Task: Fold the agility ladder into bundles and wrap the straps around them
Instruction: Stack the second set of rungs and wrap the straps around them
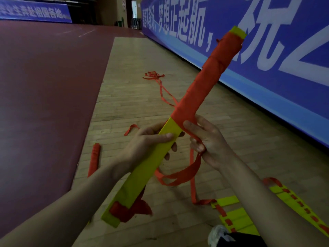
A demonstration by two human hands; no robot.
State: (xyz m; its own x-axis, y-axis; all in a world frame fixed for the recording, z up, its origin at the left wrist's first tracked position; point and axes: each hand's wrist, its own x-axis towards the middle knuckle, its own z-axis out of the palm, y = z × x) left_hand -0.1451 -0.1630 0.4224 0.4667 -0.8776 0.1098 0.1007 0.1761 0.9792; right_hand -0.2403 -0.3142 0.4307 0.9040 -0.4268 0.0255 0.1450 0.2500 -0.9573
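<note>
Our left grip (147,141) is clamping the bundle (154,166), our right grip (208,141) pinching the strap (187,173); we are wrapping, far half covered, near half bare, another ladder (231,216) lying unfolded.

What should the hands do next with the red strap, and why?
Probably the right hand should pull the strap snug and pass it round the bundle once more, just below the last turn. The red wrapping covers only the far half. The yellow part by the left hand is bare, and loose strap hangs below.
</note>
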